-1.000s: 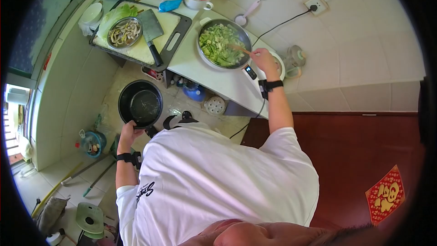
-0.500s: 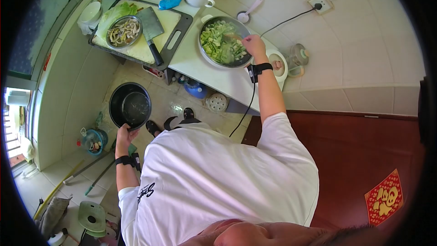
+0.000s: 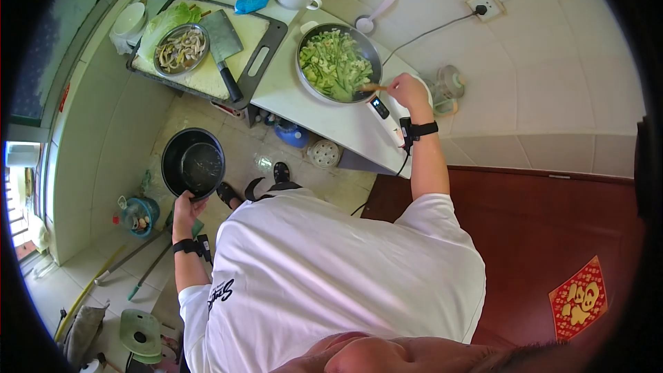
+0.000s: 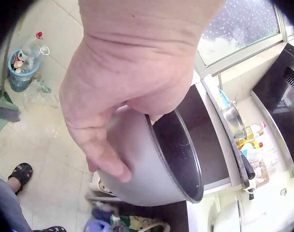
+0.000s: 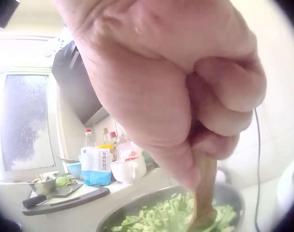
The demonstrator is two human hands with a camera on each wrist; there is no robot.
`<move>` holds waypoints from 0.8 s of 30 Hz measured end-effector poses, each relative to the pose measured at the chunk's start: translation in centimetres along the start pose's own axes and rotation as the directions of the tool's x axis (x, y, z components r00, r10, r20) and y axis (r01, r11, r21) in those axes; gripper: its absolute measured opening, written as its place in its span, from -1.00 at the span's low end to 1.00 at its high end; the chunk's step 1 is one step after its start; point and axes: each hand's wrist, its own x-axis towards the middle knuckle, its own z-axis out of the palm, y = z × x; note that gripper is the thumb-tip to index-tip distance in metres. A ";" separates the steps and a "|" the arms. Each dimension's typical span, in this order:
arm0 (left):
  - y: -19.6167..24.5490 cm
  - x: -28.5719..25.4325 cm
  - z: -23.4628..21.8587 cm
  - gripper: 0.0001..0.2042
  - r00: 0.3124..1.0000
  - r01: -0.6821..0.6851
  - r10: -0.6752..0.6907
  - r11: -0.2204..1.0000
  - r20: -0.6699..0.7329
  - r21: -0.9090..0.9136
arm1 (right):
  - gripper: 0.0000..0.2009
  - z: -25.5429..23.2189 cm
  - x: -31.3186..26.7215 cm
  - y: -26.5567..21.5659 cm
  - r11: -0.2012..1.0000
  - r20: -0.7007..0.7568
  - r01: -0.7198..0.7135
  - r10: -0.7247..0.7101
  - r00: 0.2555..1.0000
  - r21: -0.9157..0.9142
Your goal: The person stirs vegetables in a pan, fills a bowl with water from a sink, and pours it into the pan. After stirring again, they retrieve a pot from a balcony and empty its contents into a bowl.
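Note:
My left hand point(image 3: 185, 213) grips a deep black-lined pot point(image 3: 166, 162) by its rim and holds it over the floor on the left. Up close in the left wrist view, the fingers lie along the pot's grey outer wall point(image 4: 137, 164), with the thumb hidden. On the right, my right hand point(image 3: 409, 91) holds a wooden spatula point(image 3: 374, 87) by its handle. The spatula's lower end sits among chopped green vegetables point(image 3: 333, 62) in a white electric pan point(image 3: 302, 72). In the right wrist view, curled fingers wrap the wooden handle point(image 5: 205, 181).
Left of the pan, a cutting board point(image 3: 260, 62) bears a cleaver point(image 3: 222, 38) and a metal bowl point(image 3: 159, 62) of sliced mushrooms. A white cup point(image 3: 293, 0) stands behind. The pan's cord point(image 3: 435, 26) runs to a wall socket. A blue waste basket point(image 3: 141, 224) stands on the floor.
My right hand reached in over the pan with the spatula, then drew back toward the pan's near right edge. The left hand and pot shifted slightly left.

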 end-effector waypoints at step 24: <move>0.2 -0.9 0.2 -0.71 1.000 -0.015 0.015 0.998 0.009 0.061 | -0.80 0.4 -0.6 -0.7 0.994 0.117 0.042 -0.054 0.992 0.099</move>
